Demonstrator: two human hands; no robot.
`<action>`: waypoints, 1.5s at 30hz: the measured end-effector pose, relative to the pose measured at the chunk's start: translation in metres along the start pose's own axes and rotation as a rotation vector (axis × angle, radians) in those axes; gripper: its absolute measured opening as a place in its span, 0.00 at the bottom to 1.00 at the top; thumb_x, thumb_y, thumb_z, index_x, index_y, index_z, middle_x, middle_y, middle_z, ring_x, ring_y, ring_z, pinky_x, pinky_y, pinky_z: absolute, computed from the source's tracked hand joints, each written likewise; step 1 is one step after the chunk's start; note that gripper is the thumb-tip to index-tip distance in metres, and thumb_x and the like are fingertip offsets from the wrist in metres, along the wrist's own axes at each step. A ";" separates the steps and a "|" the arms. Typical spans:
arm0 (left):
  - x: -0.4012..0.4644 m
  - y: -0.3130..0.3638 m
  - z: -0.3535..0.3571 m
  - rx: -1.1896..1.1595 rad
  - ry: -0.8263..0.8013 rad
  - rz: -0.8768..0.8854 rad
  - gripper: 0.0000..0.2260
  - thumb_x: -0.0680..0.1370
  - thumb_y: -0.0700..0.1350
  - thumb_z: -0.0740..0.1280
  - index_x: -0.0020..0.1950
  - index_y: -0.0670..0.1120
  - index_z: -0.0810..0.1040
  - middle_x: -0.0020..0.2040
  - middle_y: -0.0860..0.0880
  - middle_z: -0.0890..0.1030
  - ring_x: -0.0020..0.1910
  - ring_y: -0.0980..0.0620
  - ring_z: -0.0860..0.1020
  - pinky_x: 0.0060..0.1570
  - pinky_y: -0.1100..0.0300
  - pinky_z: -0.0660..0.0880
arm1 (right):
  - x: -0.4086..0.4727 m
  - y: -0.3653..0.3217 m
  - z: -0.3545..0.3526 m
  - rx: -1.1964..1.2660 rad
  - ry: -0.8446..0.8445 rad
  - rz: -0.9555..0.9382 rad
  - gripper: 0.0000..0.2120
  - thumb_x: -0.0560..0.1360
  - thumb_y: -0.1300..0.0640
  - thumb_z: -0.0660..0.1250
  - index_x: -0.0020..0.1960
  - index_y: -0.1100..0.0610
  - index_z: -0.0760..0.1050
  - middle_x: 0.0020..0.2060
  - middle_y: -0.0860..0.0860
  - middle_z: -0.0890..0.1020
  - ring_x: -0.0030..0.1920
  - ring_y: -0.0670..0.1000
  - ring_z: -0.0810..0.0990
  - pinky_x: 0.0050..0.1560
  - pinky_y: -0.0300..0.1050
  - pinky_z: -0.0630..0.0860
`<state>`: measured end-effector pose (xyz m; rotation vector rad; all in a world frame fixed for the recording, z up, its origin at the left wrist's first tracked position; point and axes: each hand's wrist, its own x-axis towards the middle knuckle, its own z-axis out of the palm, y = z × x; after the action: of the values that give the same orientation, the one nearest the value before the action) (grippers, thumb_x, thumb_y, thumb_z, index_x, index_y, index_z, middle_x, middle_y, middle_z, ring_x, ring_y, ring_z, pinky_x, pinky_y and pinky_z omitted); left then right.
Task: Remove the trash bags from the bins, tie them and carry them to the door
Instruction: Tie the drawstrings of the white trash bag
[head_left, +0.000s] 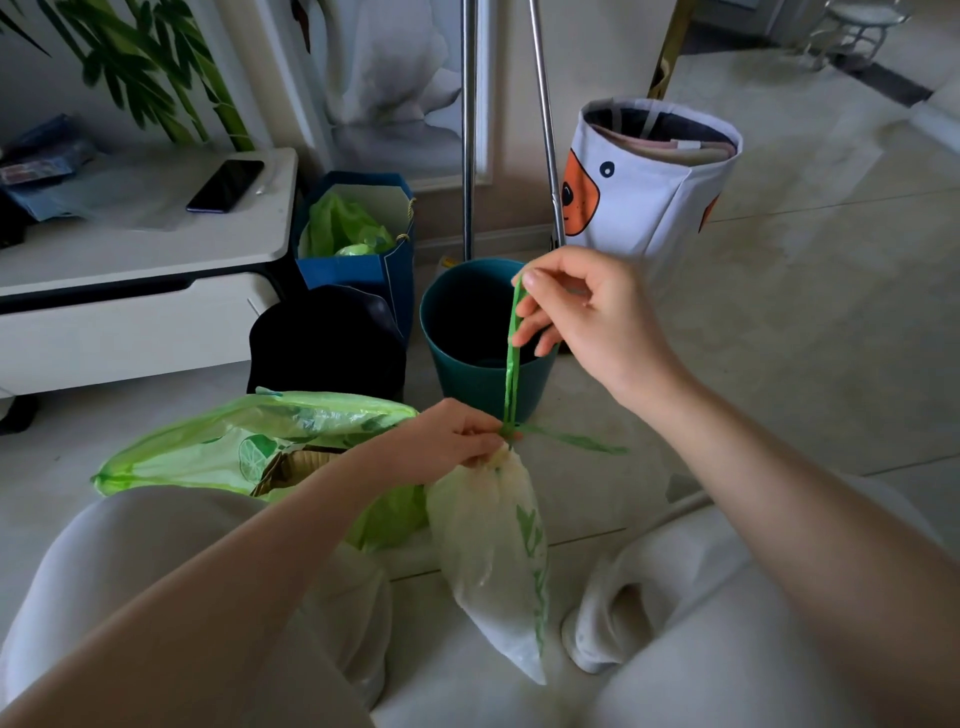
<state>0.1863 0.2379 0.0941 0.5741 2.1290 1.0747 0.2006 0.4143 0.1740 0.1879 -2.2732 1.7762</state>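
A white bag (493, 561) is pinched shut at its neck by the left hand (457, 439); its drawstring (511, 358) is gripped by the right hand (576, 317). The bag's contents are hidden. The teal bin (457, 364) behind looks unlined.

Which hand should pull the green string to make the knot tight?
The right hand, probably. It already pinches the green drawstring stretched upward, while the left hand holds the neck of the small white plastic bag.

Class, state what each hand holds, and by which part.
Left hand pinches the white bag at its gathered neck. Right hand holds the green drawstring by its upper end.
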 end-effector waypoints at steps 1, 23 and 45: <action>0.000 0.000 0.001 0.006 -0.015 0.017 0.10 0.80 0.41 0.64 0.57 0.44 0.82 0.39 0.47 0.78 0.38 0.56 0.74 0.45 0.62 0.74 | 0.001 0.001 0.002 0.009 -0.017 -0.004 0.07 0.78 0.61 0.62 0.45 0.56 0.77 0.34 0.54 0.80 0.33 0.55 0.85 0.30 0.46 0.77; -0.004 -0.017 0.002 -0.207 0.109 -0.101 0.14 0.82 0.46 0.59 0.38 0.44 0.77 0.31 0.51 0.75 0.32 0.55 0.73 0.38 0.62 0.72 | -0.017 0.063 0.018 -0.611 -0.633 0.232 0.16 0.79 0.52 0.60 0.35 0.53 0.76 0.27 0.47 0.74 0.30 0.46 0.72 0.35 0.44 0.68; -0.013 -0.025 -0.013 -0.241 0.217 -0.056 0.04 0.73 0.38 0.72 0.46 0.45 0.85 0.40 0.52 0.85 0.41 0.61 0.82 0.43 0.70 0.75 | -0.032 0.099 0.047 -0.335 -0.610 0.253 0.06 0.74 0.58 0.68 0.51 0.52 0.78 0.43 0.49 0.82 0.43 0.48 0.81 0.46 0.45 0.79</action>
<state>0.1834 0.2084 0.0838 0.2935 2.1392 1.3908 0.2007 0.3922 0.0621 0.4450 -3.1090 1.5567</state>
